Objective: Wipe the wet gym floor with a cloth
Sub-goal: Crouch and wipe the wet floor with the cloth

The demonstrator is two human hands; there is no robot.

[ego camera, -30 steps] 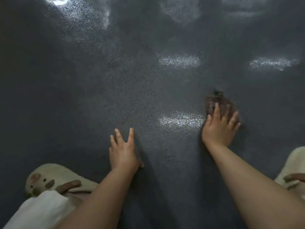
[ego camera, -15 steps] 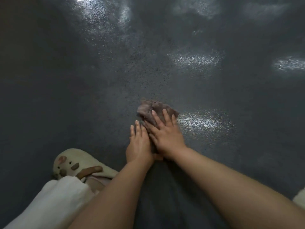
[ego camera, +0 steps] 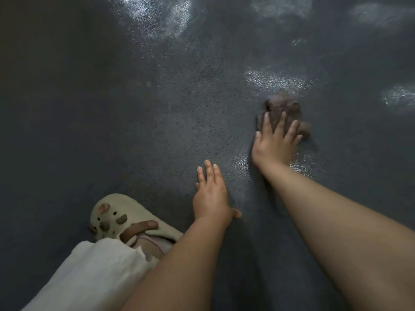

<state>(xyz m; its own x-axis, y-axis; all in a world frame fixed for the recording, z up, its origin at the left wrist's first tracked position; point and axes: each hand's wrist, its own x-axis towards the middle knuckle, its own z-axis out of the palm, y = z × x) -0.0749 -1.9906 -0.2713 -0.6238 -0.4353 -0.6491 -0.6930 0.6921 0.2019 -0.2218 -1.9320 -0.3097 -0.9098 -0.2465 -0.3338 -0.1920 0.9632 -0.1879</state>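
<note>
Right hand point(ego camera: 275, 144) presses the cloth point(ego camera: 284, 111) flat, fingers straight; left hand point(ego camera: 211, 198) rests open on the floor point(ego camera: 157, 108).

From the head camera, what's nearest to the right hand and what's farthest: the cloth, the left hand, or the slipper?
1. The cloth, under the fingers of the right hand.
2. The left hand, lower left, flat on the floor.
3. The slipper, farthest, bottom left.

No legible text anywhere.
</note>
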